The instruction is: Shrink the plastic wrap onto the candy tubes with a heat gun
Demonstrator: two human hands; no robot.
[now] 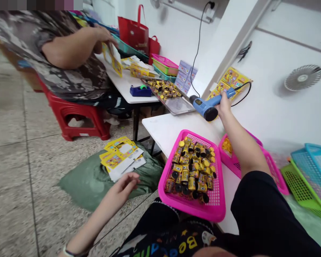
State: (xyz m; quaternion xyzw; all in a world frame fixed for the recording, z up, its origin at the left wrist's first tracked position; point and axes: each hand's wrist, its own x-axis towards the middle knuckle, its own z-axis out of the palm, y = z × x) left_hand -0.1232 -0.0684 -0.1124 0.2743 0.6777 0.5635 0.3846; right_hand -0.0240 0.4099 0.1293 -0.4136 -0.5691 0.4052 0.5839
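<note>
My right hand (224,103) grips the handle of a blue heat gun (206,106), held over the far part of the white table (163,128), nozzle pointing left and down. My left hand (124,188) hangs open and empty over the floor, just below a stack of yellow printed cards (120,155) lying on a green sack (96,182). Between my arms a pink basket (216,210) holds several small yellow-wrapped rolls (192,171).
A second pink basket (275,171) sits under my right forearm; green and blue baskets (310,178) lie at right. A metal tray (176,105) of rolls lies beyond. A seated person's arm (72,46) holds cards at another table; a red stool (77,117) stands on the floor.
</note>
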